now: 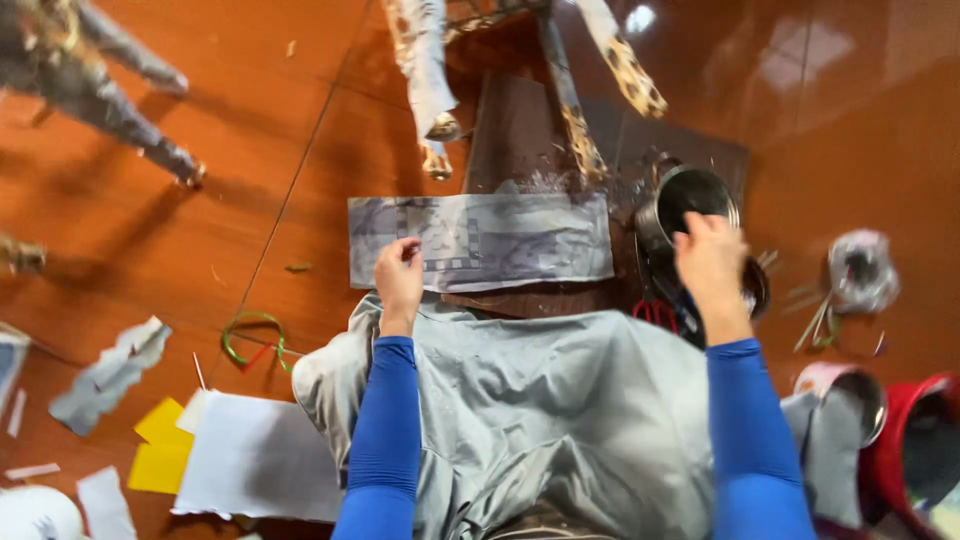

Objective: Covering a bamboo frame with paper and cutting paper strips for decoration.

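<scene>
**A:** What does the head camera show?

**B:** A person sits over a glossy orange-brown floor, a grey cloth (pixel 560 400) spread across the lap, both arms in blue sleeves. The view is blurred by motion.

**A:** What is the left hand doing?

**B:** The left hand (pixel 399 280) pinches the near left part of a long strip of grey printed paper (pixel 500 238), fingers closed on its edge. The strip lies flat across a dark board (pixel 520 130) just beyond the lap.

**A:** And the right hand?

**B:** The right hand (pixel 712 262) is at a round metal pot (pixel 690 200) just right of the strip, fingers up by its rim. Whether it grips the pot or merely rests there, the blur does not let one tell.

**A:** How far along does the work look?

**B:** Judging by the scene, midway. The strip looks whole and bare of paste. Paper-covered legs of some figure (pixel 425 70) stand at the top of the view, so some covering seems done.

**A:** What else lies around?

**B:** Red-handled scissors (pixel 655 312) between the hands, a loop of green wire (pixel 252 335) to the left, yellow and white paper sheets (pixel 230 450) nearer the left knee, and a red bucket (pixel 915 440) at the right edge.
</scene>
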